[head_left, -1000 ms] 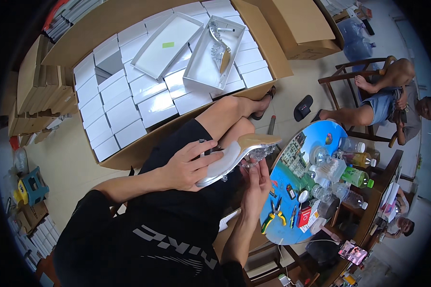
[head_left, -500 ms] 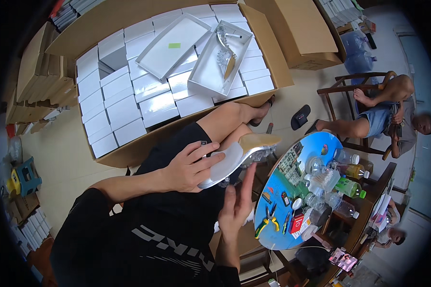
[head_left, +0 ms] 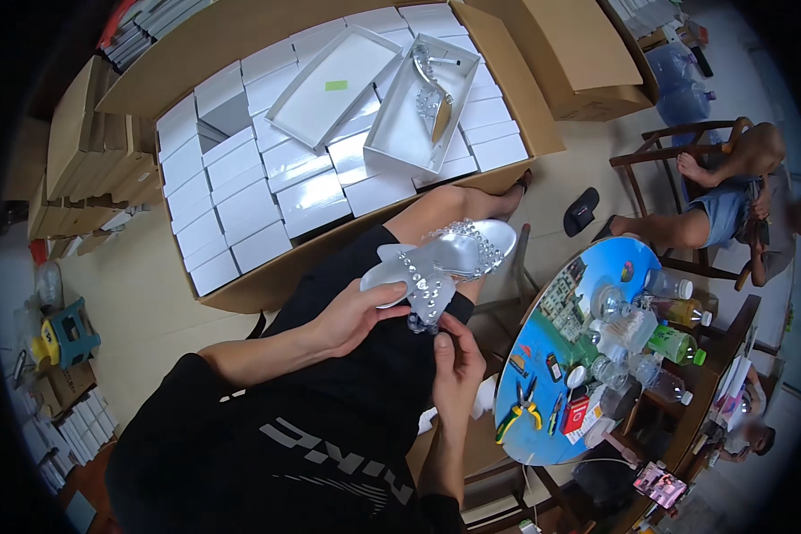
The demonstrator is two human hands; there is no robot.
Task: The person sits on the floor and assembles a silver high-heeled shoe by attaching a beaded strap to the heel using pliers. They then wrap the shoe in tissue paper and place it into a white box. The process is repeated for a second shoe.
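Observation:
Over my lap is a silver high-heeled sandal (head_left: 472, 254), its gem-studded straps and insole turned up. My left hand (head_left: 351, 319) grips it by the heel end, thumb on top. The fingertips of my right hand (head_left: 458, 360) are closed at the lower end of a studded ankle strap (head_left: 430, 298), by a small dark, shiny bit; the exact pinch is partly hidden. A matching sandal (head_left: 433, 98) lies on its side in an open white shoe box (head_left: 392, 147), with the box's lid (head_left: 316, 111) beside it.
A large carton (head_left: 240, 294) full of white shoe boxes stands ahead. To the right, a round blue table (head_left: 521, 449) bears pliers (head_left: 519, 414), several bottles and a red packet. Beyond it a person sits on a wooden chair (head_left: 659, 138). A black slipper (head_left: 581, 212) lies on the floor.
The sandal has been turned from side-on so its insole and studded straps face up. My left hand has shifted to the heel end; my right has closed its fingers at the strap.

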